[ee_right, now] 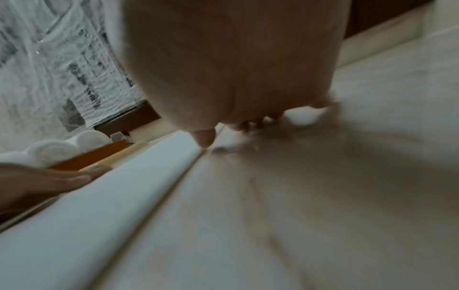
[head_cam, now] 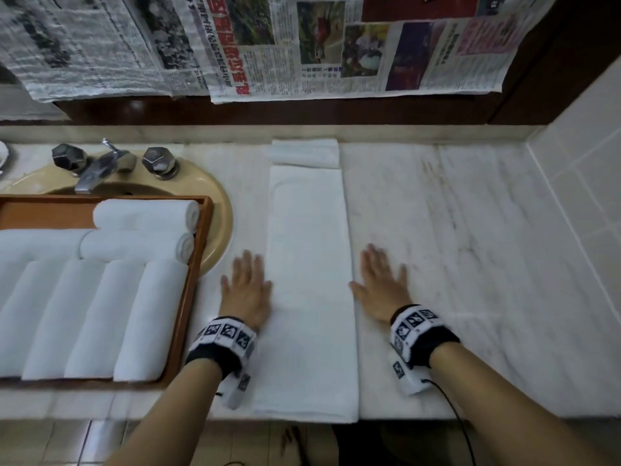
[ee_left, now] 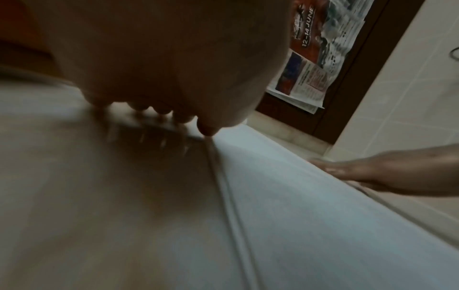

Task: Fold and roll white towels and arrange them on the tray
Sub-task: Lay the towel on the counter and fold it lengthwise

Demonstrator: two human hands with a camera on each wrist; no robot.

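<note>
A white towel point(head_cam: 309, 280), folded into a long narrow strip, lies lengthwise on the marble counter point(head_cam: 470, 264), its near end at the counter's front edge. My left hand point(head_cam: 247, 287) lies flat on the counter at the strip's left edge, fingers straight, thumb touching the towel point(ee_left: 323, 215). My right hand point(head_cam: 379, 280) lies flat at the right edge, its thumb by the towel point(ee_right: 99, 206). A smaller folded white towel point(head_cam: 305, 153) sits at the strip's far end. On the left, the wooden tray point(head_cam: 198, 264) holds several rolled white towels point(head_cam: 148, 317).
The tray rests over a beige sink point(head_cam: 218, 210) with a chrome faucet point(head_cam: 97, 169) and two knobs. Newspaper point(head_cam: 302, 45) covers the wall behind. A tiled wall point(head_cam: 578, 179) bounds the counter on the right. The counter's front edge runs just below my wrists.
</note>
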